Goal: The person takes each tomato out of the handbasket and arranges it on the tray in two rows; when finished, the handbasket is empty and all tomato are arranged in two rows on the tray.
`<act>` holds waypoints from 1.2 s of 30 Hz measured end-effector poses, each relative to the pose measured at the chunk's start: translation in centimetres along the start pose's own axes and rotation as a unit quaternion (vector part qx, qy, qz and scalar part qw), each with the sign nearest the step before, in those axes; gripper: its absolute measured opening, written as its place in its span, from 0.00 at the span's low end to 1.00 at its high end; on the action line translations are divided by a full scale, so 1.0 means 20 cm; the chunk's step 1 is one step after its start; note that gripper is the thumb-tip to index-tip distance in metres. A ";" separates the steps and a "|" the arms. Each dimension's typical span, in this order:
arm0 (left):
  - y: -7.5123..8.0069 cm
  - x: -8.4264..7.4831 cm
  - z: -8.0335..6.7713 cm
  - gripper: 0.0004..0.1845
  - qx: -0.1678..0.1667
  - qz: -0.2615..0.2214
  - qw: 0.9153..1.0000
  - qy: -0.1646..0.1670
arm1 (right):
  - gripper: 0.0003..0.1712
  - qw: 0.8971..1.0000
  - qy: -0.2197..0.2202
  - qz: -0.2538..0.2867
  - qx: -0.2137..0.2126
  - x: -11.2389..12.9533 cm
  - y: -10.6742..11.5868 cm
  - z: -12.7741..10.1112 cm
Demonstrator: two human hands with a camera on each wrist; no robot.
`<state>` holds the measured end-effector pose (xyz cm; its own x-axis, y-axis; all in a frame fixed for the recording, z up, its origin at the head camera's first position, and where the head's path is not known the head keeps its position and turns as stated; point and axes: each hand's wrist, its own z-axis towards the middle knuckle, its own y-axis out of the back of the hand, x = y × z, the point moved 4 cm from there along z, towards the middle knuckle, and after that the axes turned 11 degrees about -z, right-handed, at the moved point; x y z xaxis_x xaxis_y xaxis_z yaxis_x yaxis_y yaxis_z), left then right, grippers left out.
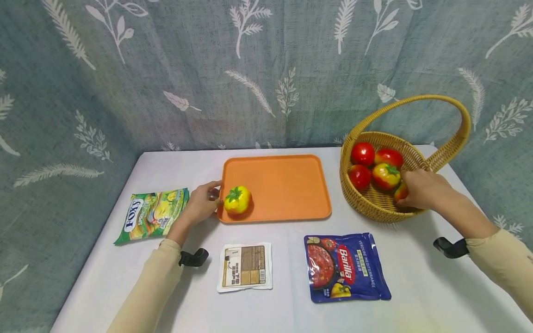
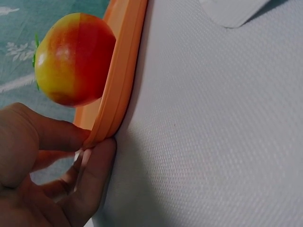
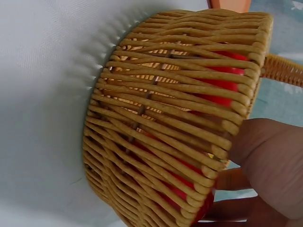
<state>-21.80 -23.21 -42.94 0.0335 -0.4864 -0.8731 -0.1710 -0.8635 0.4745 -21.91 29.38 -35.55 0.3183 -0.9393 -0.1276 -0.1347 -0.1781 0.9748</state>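
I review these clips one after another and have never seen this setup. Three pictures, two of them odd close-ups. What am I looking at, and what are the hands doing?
There is no machine: a person wears one camera on the head and one on each wrist. The wide picture is the head view. The left hand grips the edge of an orange tray; the left wrist close-up shows that rim pinched, with a yellow-red tomato on the tray. The right hand reaches into a wicker basket of tomatoes, fingers round one tomato at the rim; the right wrist close-up shows the basket wall from outside. On the white table also lie a green Foxy's bag, a small white packet and a blue Barilla pouch.
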 end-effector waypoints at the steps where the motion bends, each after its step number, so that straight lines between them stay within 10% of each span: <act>1: 0.00 0.00 0.00 0.33 0.000 -0.001 1.000 0.000 | 0.28 1.000 0.001 -0.001 -0.003 0.00 0.01 0.00; 13: 0.00 -0.01 -0.01 0.32 -0.001 -0.007 1.000 0.003 | 0.44 0.997 -0.016 -0.002 -0.074 0.01 0.13 -0.11; 28: -0.01 0.00 0.01 0.33 -0.004 0.026 1.000 0.000 | 0.41 0.982 0.012 0.051 -0.182 0.16 0.20 -0.23; 36: -0.01 0.00 0.01 0.33 -0.008 0.021 1.000 -0.002 | 0.41 0.960 0.043 0.095 -0.259 0.27 0.24 -0.27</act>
<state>-21.91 -22.95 -43.05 0.0233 -0.5221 -0.8525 -0.1561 -0.8442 0.5128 -15.74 24.97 -30.52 0.4134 -0.9089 0.0552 0.2798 0.1845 0.9422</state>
